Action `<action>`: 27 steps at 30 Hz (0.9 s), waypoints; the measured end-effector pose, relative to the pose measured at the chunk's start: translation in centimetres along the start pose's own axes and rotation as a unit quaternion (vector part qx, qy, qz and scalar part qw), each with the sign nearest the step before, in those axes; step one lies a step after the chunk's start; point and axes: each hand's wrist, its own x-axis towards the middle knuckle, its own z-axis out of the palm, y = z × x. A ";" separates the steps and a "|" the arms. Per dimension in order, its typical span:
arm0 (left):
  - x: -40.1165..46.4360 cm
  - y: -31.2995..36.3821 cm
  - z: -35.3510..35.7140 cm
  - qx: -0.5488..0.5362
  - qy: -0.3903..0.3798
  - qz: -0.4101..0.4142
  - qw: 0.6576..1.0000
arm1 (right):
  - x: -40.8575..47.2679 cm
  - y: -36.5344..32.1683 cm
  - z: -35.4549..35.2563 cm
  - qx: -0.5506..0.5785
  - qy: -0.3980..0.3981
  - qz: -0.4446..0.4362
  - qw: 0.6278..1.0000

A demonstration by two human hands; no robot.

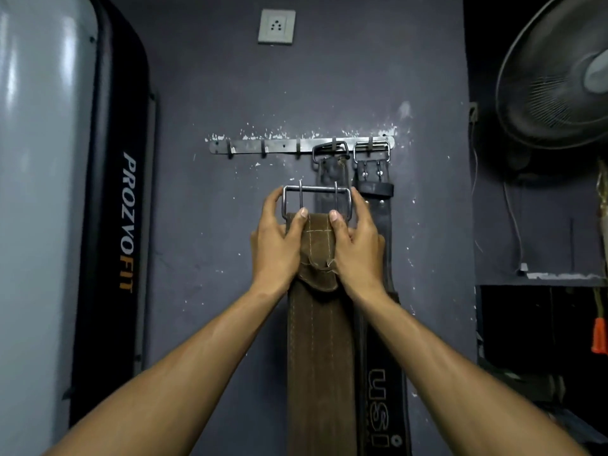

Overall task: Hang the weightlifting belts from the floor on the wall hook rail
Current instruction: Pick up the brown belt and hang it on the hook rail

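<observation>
From my remote feed, both hands raise a brown suede belt [320, 340] before the wall hook rail [263, 146]; the left hand [276, 248] and right hand [357, 248] each keep a clenched grip on its top end, just under the steel buckle [316, 200]. The buckle sits below the rail, unhooked; two dark belts [375, 205] already hang from the rail's right-hand hooks.

Dim, cool-toned frame, low contrast. Glare streaks down the glossy grey cylinder [36, 192] at left. Right edge around the fan [559, 74] falls to near black. Wide-angle bowing at both sides. Centre sharp, corners soft, faint noise in shadows.
</observation>
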 end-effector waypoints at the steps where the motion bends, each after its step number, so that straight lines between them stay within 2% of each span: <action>1: 1.9 -0.7 0.0 0.000 0.003 0.005 1.000 | 1.4 0.2 1.3 -0.003 0.001 -0.004 1.000; 4: 7.7 -2.5 0.0 0.029 0.005 0.029 0.999 | 6.0 0.6 4.7 -0.004 -0.004 -0.013 1.000; 10: 18.9 -4.3 1.4 0.062 -0.006 0.072 0.995 | 15.1 0.6 9.9 -0.097 0.041 -0.056 0.993; 14: 23.9 -4.9 3.0 0.085 -0.044 0.059 0.994 | 19.3 1.3 11.7 -0.117 0.042 -0.032 0.992; 17: 24.1 -6.4 3.6 0.089 -0.055 0.038 0.994 | 19.7 3.0 12.3 -0.126 0.030 -0.009 0.992; 19: 22.5 -7.9 3.6 0.068 -0.044 0.040 0.996 | 18.4 4.2 12.3 -0.135 0.027 -0.025 0.990; 23: 18.4 -10.5 3.1 -0.030 -0.014 0.021 0.999 | 14.5 6.1 11.3 -0.102 0.012 -0.054 0.993; 27: 15.1 -12.6 2.9 -0.087 -0.065 -0.038 0.993 | 11.3 7.9 11.1 -0.085 0.016 -0.054 0.995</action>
